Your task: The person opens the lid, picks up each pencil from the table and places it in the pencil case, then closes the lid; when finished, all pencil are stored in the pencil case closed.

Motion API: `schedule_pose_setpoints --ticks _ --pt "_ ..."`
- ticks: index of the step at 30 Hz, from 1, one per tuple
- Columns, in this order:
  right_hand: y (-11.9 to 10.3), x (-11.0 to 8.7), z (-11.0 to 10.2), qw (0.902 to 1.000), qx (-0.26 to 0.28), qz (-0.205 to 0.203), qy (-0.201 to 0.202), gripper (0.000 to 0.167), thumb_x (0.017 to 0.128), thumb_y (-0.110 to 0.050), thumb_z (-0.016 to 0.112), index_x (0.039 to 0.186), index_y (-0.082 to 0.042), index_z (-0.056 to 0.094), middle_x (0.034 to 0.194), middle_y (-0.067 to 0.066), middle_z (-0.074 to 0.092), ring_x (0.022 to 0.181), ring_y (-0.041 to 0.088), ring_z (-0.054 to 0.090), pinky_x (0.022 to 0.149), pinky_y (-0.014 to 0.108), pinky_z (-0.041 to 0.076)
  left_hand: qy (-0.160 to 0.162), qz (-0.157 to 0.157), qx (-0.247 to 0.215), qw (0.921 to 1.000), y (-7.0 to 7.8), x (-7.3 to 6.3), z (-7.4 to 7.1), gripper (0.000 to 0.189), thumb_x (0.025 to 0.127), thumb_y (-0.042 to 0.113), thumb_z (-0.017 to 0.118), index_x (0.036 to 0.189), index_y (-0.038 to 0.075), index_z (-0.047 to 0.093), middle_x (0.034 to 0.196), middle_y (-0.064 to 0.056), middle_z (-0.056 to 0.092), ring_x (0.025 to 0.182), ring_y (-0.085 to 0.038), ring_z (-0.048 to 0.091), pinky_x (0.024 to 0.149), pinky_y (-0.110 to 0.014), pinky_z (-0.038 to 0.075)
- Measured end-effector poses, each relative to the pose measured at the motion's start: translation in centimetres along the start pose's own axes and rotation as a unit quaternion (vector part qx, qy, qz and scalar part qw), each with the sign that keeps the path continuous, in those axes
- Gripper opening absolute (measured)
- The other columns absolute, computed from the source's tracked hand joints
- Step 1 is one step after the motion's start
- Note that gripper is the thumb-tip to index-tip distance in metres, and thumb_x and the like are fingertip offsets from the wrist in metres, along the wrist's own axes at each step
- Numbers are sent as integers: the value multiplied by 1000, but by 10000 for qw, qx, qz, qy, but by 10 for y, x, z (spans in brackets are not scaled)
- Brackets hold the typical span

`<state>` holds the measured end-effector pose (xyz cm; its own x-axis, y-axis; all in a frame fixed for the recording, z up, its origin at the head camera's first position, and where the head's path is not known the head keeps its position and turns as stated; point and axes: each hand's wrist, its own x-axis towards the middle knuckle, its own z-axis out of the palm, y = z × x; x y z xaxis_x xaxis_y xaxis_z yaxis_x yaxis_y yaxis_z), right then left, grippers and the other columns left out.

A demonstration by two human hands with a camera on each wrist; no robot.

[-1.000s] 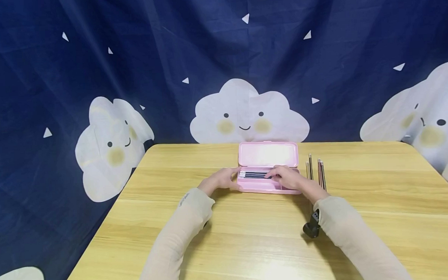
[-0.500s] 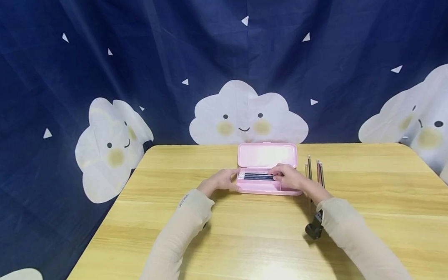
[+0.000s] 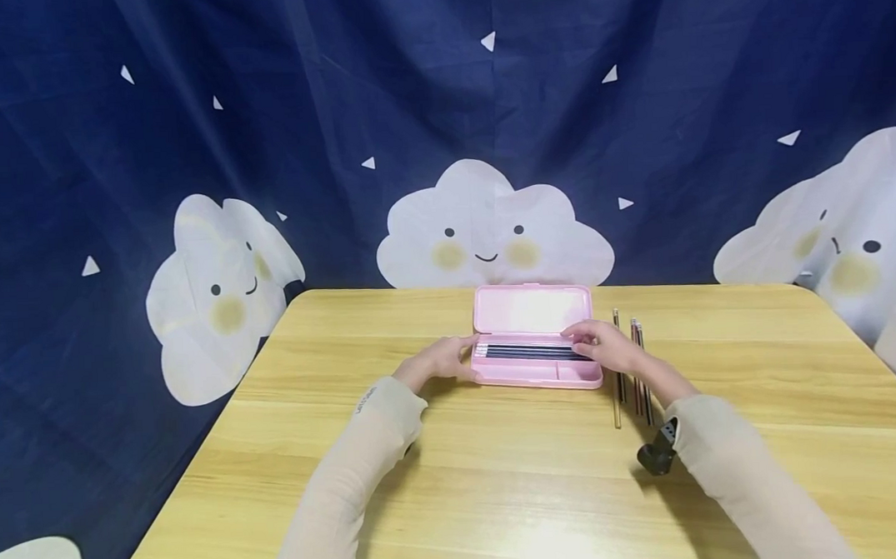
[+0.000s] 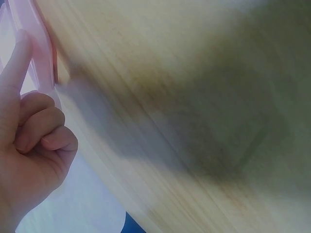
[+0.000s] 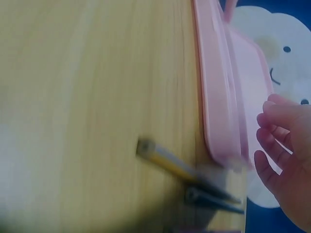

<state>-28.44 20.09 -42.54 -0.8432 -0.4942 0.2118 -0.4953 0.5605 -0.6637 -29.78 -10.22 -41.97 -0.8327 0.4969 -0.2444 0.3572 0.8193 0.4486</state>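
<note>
An open pink pencil case (image 3: 532, 309) lies near the table's far side, its lid tipped back. Several dark pencils (image 3: 526, 353) with pale ends lie side by side in its rear compartment. My left hand (image 3: 440, 359) grips the left end of the case between thumb and fingers. In the left wrist view, one straight digit of that hand (image 4: 39, 136) lies against the pink wall while other fingers curl. Over the right end of the pencils is my right hand (image 3: 609, 346). The right wrist view shows that hand (image 5: 294, 145) loosely bent, with nothing between fingers and thumb.
Several loose pencils lie right of the case, including a gold one (image 3: 616, 405) and a dark one (image 3: 647, 396). The front compartment of the case (image 3: 523, 370) has a divider. A dark blue curtain (image 3: 417, 81) with clouds hangs behind the wooden table (image 3: 502, 477).
My right hand has slid rightward along the pencils toward the right end of the case, uncovering more of them and the front divider. The left hand stays at the left end.
</note>
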Motion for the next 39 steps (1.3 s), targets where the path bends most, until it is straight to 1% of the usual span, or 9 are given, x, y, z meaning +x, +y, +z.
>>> schedule_pose_setpoints --ticks 7,10,15,20,25,28,32,35,39 --pt "13 -17 -12 9998 -150 -1 130 25 83 4 59 107 9 61 87 14 62 76 16 50 68 27 44 24 34 -112 9999 0 -1 0 87 74 34 75 143 6 29 143 -17 34 130 -26 34 108 -36 27" --pt "16 -25 -18 9997 -179 103 132 25 83 3 59 107 8 61 83 10 61 74 13 50 67 26 44 28 18 -78 10000 0 -1 1 87 74 34 75 143 7 29 143 -16 34 130 -26 33 108 -36 27" --pt "18 -39 -29 9994 -280 92 198 26 83 1 60 107 11 60 78 5 59 71 9 49 64 25 44 23 -15 -71 10000 0 -1 1 87 74 35 75 143 8 29 143 -15 34 131 -25 33 108 -35 27" --pt "23 -51 -37 9985 -414 220 289 28 83 -1 62 108 11 59 79 5 59 72 10 49 64 25 44 2 -24 -118 9999 -1 -1 1 87 74 35 74 143 7 28 143 -16 34 131 -26 32 108 -36 26" --pt "30 -61 -43 9982 -433 331 264 31 82 -3 63 109 12 59 77 4 58 72 9 49 64 24 44 21 16 -151 9999 0 -1 1 87 75 34 75 143 6 29 142 -17 35 130 -26 34 108 -37 27" --pt "35 -67 -47 9984 -338 424 183 32 82 -4 64 109 12 58 78 4 58 71 7 50 64 23 45 29 29 -153 9999 0 -1 1 87 74 34 75 143 7 29 143 -17 34 130 -26 34 108 -36 27" --pt "39 -75 -50 9971 -160 744 -35 38 81 -10 67 109 13 55 78 5 58 69 5 50 61 22 46 13 0 -161 9999 -1 -1 1 87 75 34 74 143 7 28 144 -15 33 132 -26 31 109 -36 26" --pt "41 -78 -50 9947 -117 989 -262 48 80 -15 68 113 17 50 79 6 56 68 8 48 59 22 44 -4 -30 -150 9999 -2 0 2 87 75 34 74 143 8 28 144 -14 32 132 -26 31 109 -35 25" --pt "40 -79 -48 9924 -188 1120 -466 59 79 -19 70 116 20 45 80 8 55 71 14 47 60 24 42 25 25 -112 9999 -2 0 2 86 75 34 74 143 7 28 143 -15 34 131 -26 33 108 -36 26"
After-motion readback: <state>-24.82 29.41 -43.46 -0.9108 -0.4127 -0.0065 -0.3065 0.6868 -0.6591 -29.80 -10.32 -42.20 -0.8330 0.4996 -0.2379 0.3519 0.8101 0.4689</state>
